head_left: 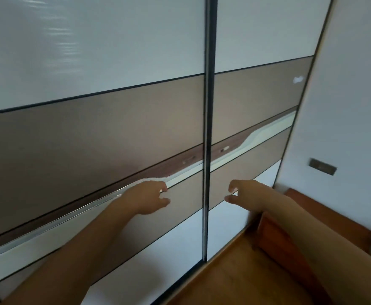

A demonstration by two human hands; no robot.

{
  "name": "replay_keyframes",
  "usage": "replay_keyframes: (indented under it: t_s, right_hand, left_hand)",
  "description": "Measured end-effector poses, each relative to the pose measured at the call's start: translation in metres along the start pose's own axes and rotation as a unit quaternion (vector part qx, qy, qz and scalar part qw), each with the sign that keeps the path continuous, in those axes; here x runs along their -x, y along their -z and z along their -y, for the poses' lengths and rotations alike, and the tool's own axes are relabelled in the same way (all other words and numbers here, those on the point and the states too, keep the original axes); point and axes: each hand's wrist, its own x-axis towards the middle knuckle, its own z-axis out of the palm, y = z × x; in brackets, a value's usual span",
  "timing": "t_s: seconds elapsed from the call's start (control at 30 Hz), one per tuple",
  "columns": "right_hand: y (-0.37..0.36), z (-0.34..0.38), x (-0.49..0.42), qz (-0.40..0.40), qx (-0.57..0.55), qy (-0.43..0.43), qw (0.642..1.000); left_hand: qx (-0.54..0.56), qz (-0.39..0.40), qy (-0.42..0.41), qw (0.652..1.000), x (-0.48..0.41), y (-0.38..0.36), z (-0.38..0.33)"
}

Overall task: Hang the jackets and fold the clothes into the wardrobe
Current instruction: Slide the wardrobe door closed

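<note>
The wardrobe fills the view with two sliding doors, both closed and meeting at a dark vertical frame [207,128]. The left door [92,128] and the right door [257,95] carry white and beige panels and a wavy white-and-brown handle band [186,170]. My left hand [147,198] reaches toward the left door just under that band, fingers loosely curled and holding nothing. My right hand [243,193] stretches toward the right door near the frame, fingers relaxed and also holding nothing. No jackets or clothes are in view.
A white wall [345,106] with a small dark switch plate [322,166] stands to the right of the wardrobe. A reddish-brown wooden cabinet [312,219] sits in that corner, below my right arm. Wooden floor [235,278] runs along the wardrobe's foot.
</note>
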Motion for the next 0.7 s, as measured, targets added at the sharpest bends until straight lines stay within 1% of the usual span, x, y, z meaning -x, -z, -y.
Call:
replay_keyframes:
  t_s: [0.1, 0.23, 0.37, 0.47, 0.6, 0.7]
  right_hand:
    - [0.013, -0.057, 0.006, -0.012, -0.002, -0.021, 1.0]
    - [0.031, -0.137, 0.009, -0.008, -0.004, -0.046, 0.999]
    - [0.053, -0.209, 0.001, 0.018, -0.033, -0.072, 0.997]
    - [0.065, -0.248, -0.013, 0.03, -0.029, -0.079, 0.996]
    - [0.074, -0.286, -0.047, 0.038, -0.019, -0.085, 0.995]
    - [0.077, -0.309, -0.08, 0.021, -0.019, -0.068, 0.997]
  left_hand:
    - [0.007, 0.012, -0.02, 1.0, -0.034, -0.007, -0.056]
    - [0.017, 0.019, -0.046, 0.999, -0.079, -0.021, -0.137]
    - [0.029, 0.033, -0.049, 0.998, -0.12, -0.038, -0.203]
    - [0.031, 0.044, -0.047, 0.997, -0.146, -0.043, -0.236]
    - [0.016, 0.047, -0.044, 0.998, -0.183, -0.045, -0.259]
    - [0.003, 0.056, -0.041, 0.998, -0.218, -0.048, -0.269]
